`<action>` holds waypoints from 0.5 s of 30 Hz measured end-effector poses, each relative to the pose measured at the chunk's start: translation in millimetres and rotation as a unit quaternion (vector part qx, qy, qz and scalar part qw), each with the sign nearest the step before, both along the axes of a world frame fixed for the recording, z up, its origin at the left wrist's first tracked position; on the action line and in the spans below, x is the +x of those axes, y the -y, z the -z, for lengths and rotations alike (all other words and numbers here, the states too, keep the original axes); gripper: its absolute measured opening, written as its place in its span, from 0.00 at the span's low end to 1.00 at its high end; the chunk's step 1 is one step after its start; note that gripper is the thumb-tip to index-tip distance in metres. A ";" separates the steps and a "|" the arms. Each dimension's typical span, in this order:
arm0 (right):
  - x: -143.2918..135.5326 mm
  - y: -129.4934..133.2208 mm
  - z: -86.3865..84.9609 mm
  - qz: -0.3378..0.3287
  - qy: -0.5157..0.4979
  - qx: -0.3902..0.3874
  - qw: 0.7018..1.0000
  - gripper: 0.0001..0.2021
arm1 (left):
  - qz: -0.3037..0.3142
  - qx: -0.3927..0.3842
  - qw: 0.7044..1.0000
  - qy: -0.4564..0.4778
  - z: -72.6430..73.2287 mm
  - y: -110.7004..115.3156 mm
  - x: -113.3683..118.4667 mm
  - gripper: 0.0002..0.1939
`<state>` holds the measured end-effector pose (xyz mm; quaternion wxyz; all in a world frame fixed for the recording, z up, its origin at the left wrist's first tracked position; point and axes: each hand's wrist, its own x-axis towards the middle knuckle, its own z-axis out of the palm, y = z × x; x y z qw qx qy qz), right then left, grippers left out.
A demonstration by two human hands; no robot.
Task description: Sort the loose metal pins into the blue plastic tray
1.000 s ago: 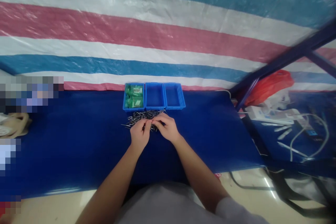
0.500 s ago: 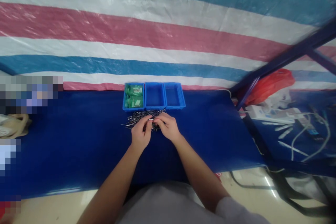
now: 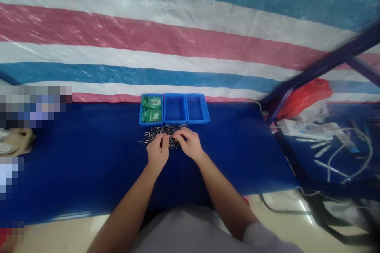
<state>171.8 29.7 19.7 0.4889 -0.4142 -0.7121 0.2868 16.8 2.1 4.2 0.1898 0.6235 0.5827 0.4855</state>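
Observation:
A loose pile of thin dark and silver rod-like pieces [image 3: 151, 132] lies on the blue table top, just in front of the bins. Over the pile's near edge, my left hand [image 3: 158, 151] is closed, with thumb and index finger pinched together. My right hand [image 3: 190, 142] is pinched as well, its fingertips nearly meeting those of the left. Something small and shiny shows between the fingertips, too small to name. The hands cover part of the pile.
Behind the pile stand three joined blue bins; the left bin [image 3: 140, 110] holds green packets [image 3: 154, 116]. A striped plastic sheet [image 3: 178, 39] hangs behind the table [image 3: 89, 158]. To the right are a dark metal frame [image 3: 320, 63], a red bag [image 3: 308, 97], a power strip [image 3: 299, 129] and cables.
My left hand has shifted slightly left and down, so the fingertips of both hands are a little farther apart. My right hand has hardly moved.

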 end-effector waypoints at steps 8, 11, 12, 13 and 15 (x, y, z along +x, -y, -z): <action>-1.1 0.3 -2.2 -0.010 -0.031 -0.015 0.999 0.04 | 0.001 0.012 1.000 -0.010 -1.0 1.2 1.0 0.17; -1.7 0.3 -2.9 -0.025 -0.035 -0.015 0.999 0.03 | 0.005 0.015 1.000 -0.021 -0.4 0.6 1.6 0.16; -1.7 0.4 -3.1 -0.028 -0.036 -0.017 0.999 0.02 | 0.005 0.014 1.000 -0.025 -0.1 0.4 1.6 0.16; -1.7 0.5 -3.4 -0.031 -0.035 -0.020 0.999 0.03 | 0.007 0.014 0.999 -0.028 0.3 0.2 1.6 0.16; -1.4 0.8 -3.7 -0.034 -0.030 -0.030 0.999 0.04 | 0.011 0.011 0.999 -0.030 0.5 0.0 1.4 0.14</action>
